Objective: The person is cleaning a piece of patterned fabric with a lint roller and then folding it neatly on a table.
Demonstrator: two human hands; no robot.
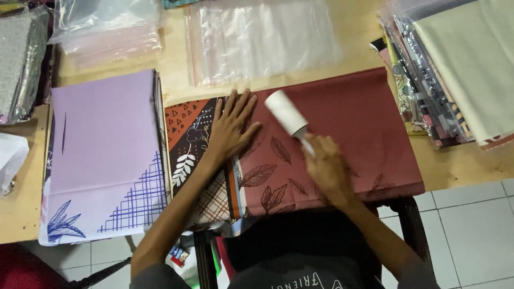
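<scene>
While the left hand (231, 126) lies flat with its fingers spread wide, pressing down on the folded red cloth (342, 128), the right hand (327, 168) is closed around the handle of a white lint roller (286, 113). The roller's drum rests on the red cloth just beside the left hand's fingertips, tilted so that its handle runs down toward the right hand. The right hand is blurred, so how its fingers sit on the handle cannot be told.

The red cloth lies across the middle of the wooden table (176, 80), its near edge hanging over the table's front. It is printed with dark leaf outlines, and its left end shows an orange corner with small triangles, a dark band with a white leaf and a checked patch. The left hand rests where this patterned end meets the plain red.

Left of the red cloth, just beside it, lies a folded lilac cloth (104, 144) with blue crossed lines and blue leaves at its near corners. Beyond the red cloth, further back on the table, lies a flat stack of clear plastic bags (262, 37), and another heap of clear bags (107, 29) sits beyond the lilac cloth. Right of the red cloth is a fanned pile of packed cloths (444, 69) in clear sleeves, a pale green one uppermost. White floor tiles (471, 230) show below the table on the right.
</scene>
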